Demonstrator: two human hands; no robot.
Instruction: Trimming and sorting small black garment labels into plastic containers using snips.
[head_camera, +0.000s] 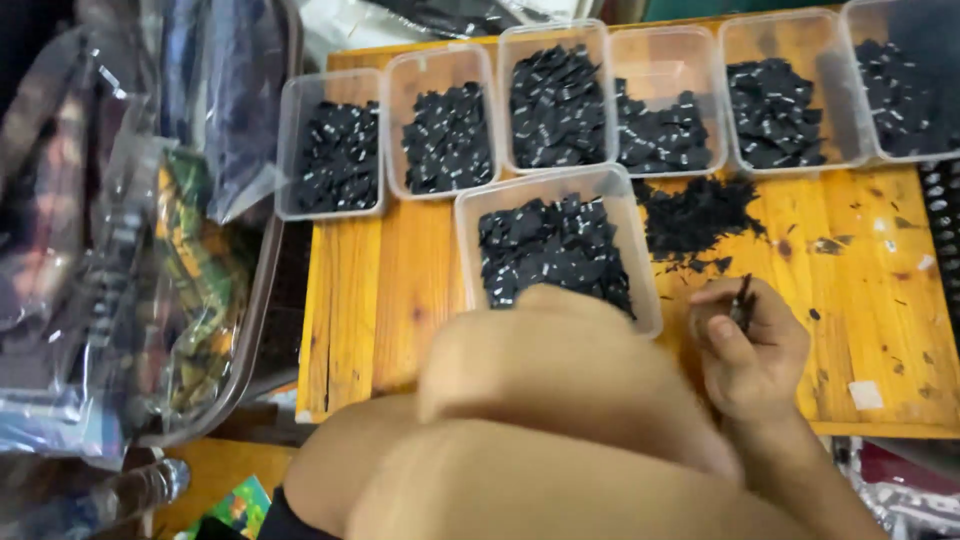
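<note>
Blurred bare forearm and elbow, apparently the left arm, fill the lower centre of the frame; the left hand itself cannot be made out, so its fingers' state cannot be told. Right hand (750, 350), lower right, rests on the orange wooden surface (370, 300) with fingers curled closed around a small black flat piece (742, 296), pinched upright at the fingertips. Just left of that hand stands a clear rectangular plastic tub (470, 250), partly filled with small black tags bearing white marks. Loose pile of the same black tags (695, 215) lies on the surface directly above the hand. Row of six similar clear tubs (330, 85) runs along the top edge, each holding black tags. Crumpled clear plastic bags (120, 230) occupy the left side.
</note>
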